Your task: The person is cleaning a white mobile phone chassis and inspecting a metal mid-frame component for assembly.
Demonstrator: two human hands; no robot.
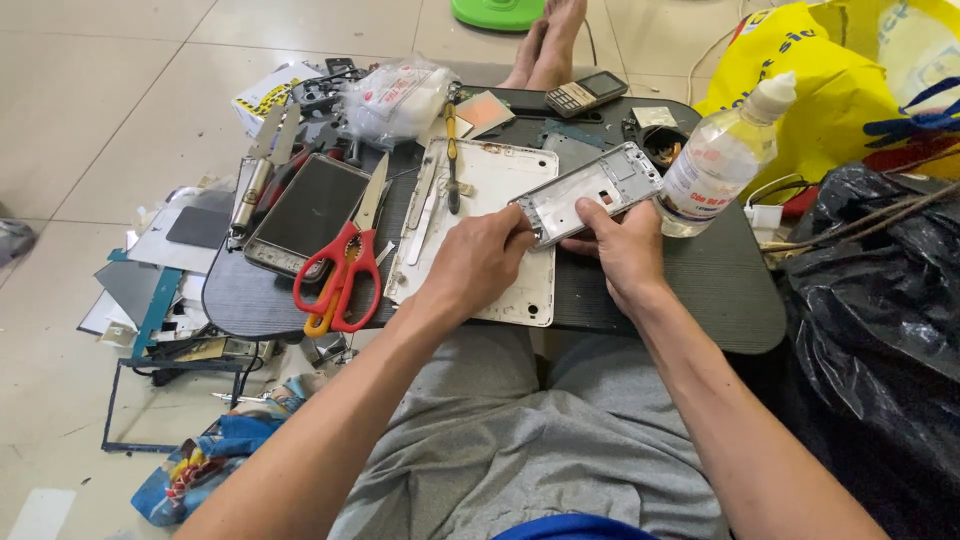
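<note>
Both hands pinch the phone frame: left hand (478,262) at its near end, right hand (625,250) beneath. Bottle (722,157) just beyond; a slip, seemingly, could topple it.

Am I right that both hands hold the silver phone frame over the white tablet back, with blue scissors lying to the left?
Not quite: the scissors are red-handled, not blue. The head view shows it. Left hand and right hand do hold the silver phone frame over the white tablet back.
</note>
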